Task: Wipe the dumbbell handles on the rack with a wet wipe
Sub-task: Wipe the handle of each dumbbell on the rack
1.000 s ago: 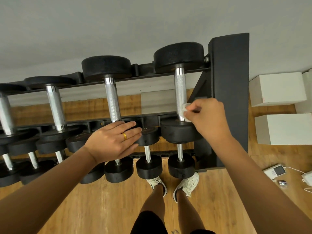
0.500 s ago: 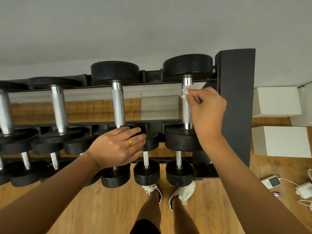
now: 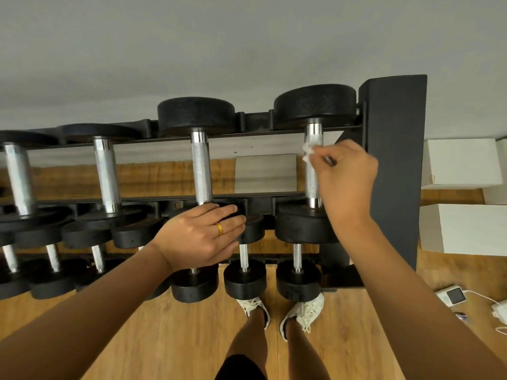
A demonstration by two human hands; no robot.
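Right hand [image 3: 347,176], upper right of centre, pinches a crumpled white wet wipe [image 3: 307,153] against the far end of the rightmost knurled chrome dumbbell handle [image 3: 312,182] on the black steel rack [image 3: 392,160]. A second ago it was at the near end, so this handle looks nearly wiped. Left hand [image 3: 200,237] rests flat, fingers straight, on a black round dumbbell head [image 3: 231,210] mid-frame.
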